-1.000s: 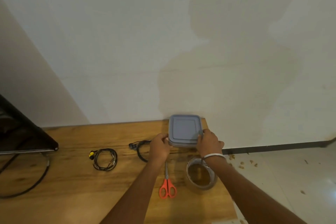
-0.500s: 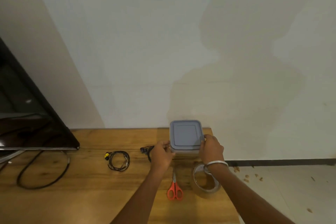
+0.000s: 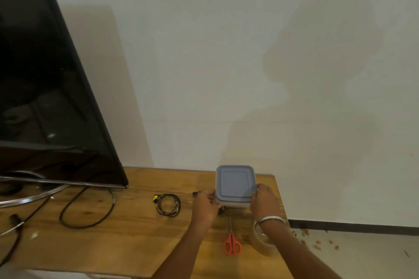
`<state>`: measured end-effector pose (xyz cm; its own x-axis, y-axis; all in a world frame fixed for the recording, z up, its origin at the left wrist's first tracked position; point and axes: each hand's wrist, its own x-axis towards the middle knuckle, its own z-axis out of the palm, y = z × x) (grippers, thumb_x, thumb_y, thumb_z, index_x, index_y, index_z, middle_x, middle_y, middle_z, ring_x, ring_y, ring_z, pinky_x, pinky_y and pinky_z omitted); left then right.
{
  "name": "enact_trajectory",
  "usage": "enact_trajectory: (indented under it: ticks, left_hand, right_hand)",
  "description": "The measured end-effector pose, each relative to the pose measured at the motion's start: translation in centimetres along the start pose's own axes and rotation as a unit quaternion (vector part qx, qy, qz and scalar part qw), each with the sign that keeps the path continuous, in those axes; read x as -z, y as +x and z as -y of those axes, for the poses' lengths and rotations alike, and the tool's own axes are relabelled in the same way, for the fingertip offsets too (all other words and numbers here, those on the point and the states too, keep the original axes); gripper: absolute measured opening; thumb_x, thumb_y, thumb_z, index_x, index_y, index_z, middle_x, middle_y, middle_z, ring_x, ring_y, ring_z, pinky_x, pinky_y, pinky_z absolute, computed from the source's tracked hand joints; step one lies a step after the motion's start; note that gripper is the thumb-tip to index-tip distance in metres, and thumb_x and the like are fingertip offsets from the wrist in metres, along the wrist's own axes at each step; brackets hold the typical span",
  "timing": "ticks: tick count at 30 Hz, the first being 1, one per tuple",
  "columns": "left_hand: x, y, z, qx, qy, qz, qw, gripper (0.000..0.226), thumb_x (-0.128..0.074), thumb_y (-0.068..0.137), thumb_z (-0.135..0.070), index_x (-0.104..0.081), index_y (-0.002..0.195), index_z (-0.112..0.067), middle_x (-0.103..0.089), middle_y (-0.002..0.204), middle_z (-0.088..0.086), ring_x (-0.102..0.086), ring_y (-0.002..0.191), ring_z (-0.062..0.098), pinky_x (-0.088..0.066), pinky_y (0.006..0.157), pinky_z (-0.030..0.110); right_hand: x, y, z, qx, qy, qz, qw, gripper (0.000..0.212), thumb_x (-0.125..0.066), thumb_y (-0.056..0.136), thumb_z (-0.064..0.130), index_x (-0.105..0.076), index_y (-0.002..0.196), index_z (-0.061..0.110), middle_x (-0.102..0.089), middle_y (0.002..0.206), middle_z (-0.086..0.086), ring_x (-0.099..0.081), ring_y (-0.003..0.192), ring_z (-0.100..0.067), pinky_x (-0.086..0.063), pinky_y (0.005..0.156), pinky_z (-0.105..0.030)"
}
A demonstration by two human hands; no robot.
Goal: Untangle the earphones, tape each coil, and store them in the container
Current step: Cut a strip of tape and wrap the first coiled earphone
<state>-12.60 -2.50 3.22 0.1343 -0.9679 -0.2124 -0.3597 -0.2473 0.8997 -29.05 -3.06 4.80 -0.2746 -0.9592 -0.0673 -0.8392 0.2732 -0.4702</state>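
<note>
Second earphone coil [image 3: 196, 193] mostly hidden behind left hand [image 3: 205, 207]. Tape roll [image 3: 263, 241] partly covered by right forearm. Television [image 3: 45, 97] cut off at left edge (cable too). Container [image 3: 234, 184] contents not visible under lid.

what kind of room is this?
Likely a living room at home: a flat-screen TV stands on a wooden table against a plain wall, its cable loose beside it, crumbs on the tiled floor.
</note>
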Motion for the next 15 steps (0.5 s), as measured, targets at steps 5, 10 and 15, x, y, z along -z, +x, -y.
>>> enact_trajectory:
  ticks: [5, 10, 15]
  left_hand:
    - [-3.5, 2.0, -0.3, -0.021, 0.033, 0.07, 0.997, 0.032, -0.049, 0.095, 0.001, -0.059, 0.122, -0.012, -0.06, 0.103, 0.0, -0.058, 0.101, 0.014, -0.049, 0.083, 0.022]
    - [-6.2, 3.4, 0.6, -0.028, 0.048, 0.119, 0.991, 0.038, -0.053, 0.091, 0.002, -0.059, 0.126, -0.013, -0.063, 0.119, 0.001, -0.06, 0.112, 0.017, -0.049, 0.087, 0.022]
    - [-6.7, 2.8, 2.2, -0.008, 0.019, 0.151, 0.988, 0.056, -0.045, 0.089, 0.013, -0.05, 0.136, -0.018, -0.055, 0.131, -0.002, -0.059, 0.106, 0.009, -0.049, 0.07, 0.01]
  right_hand:
    - [0.2, 2.6, -2.6, -0.043, -0.026, 0.003, 0.999, 0.031, -0.04, 0.096, 0.012, -0.047, 0.126, 0.012, -0.054, 0.127, -0.008, -0.052, 0.118, -0.027, -0.038, 0.1, -0.036]
    - [-0.3, 4.4, -4.7, -0.072, -0.039, 0.025, 0.996, 0.036, -0.047, 0.095, 0.014, -0.044, 0.13, 0.01, -0.051, 0.131, -0.011, -0.05, 0.122, -0.028, -0.035, 0.103, -0.037]
    - [-1.6, 3.6, -5.8, -0.081, -0.024, 0.046, 0.995, 0.04, -0.052, 0.093, 0.015, -0.043, 0.131, 0.008, -0.052, 0.129, -0.014, -0.051, 0.12, -0.032, -0.039, 0.103, -0.041]
